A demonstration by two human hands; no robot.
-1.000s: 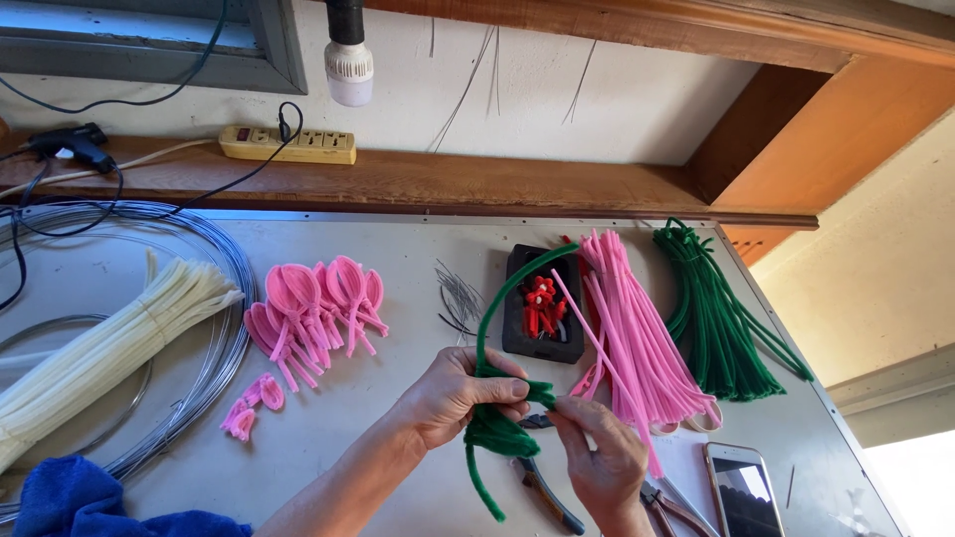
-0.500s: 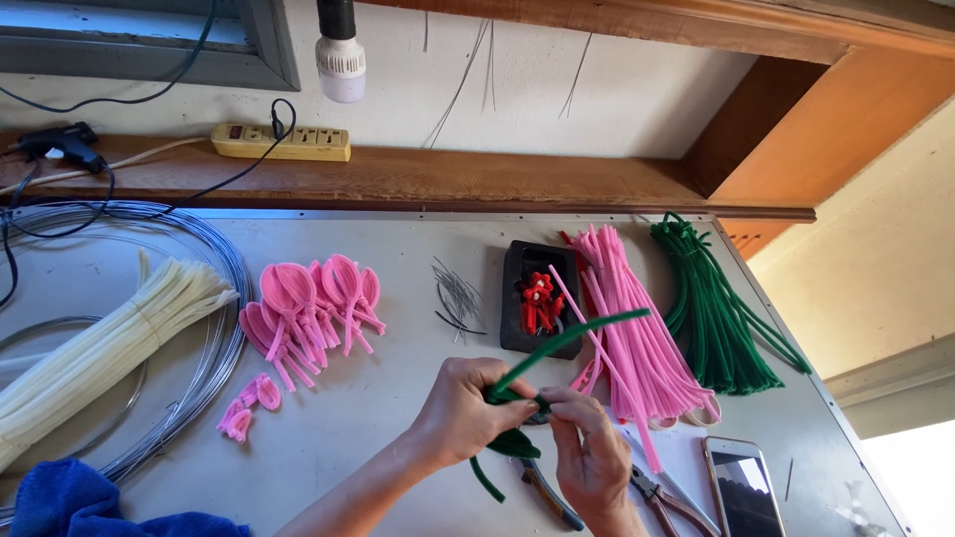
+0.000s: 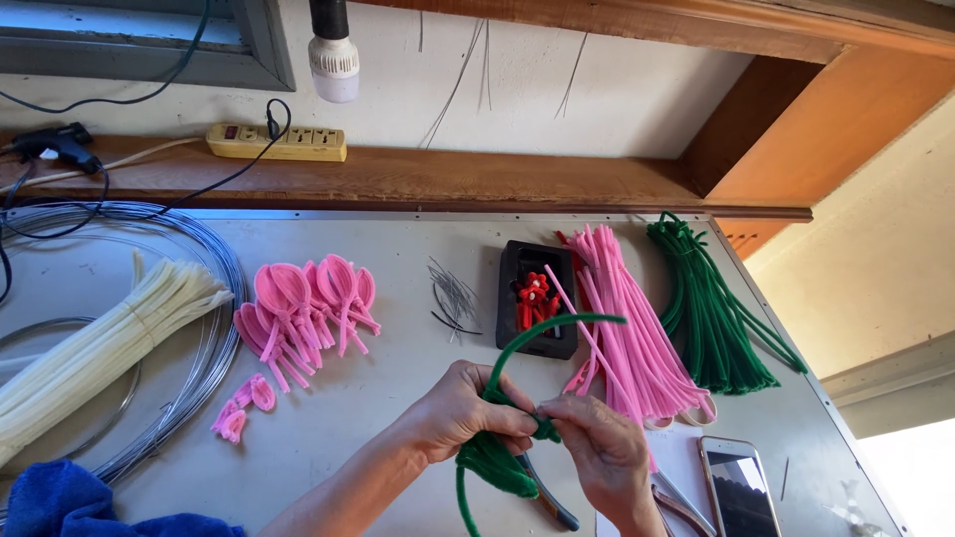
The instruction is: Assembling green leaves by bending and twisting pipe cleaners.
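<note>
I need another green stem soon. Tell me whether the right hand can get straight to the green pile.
Probably not at once: the right hand is pinching the green stem together with the left hand. Otherwise, the way to the green pile crosses only the low pink pile.

Blue cloth [image 3: 60,507] and phone [image 3: 734,489] cropped by the bottom edge, pliers [image 3: 547,497] partly under the hands.
</note>
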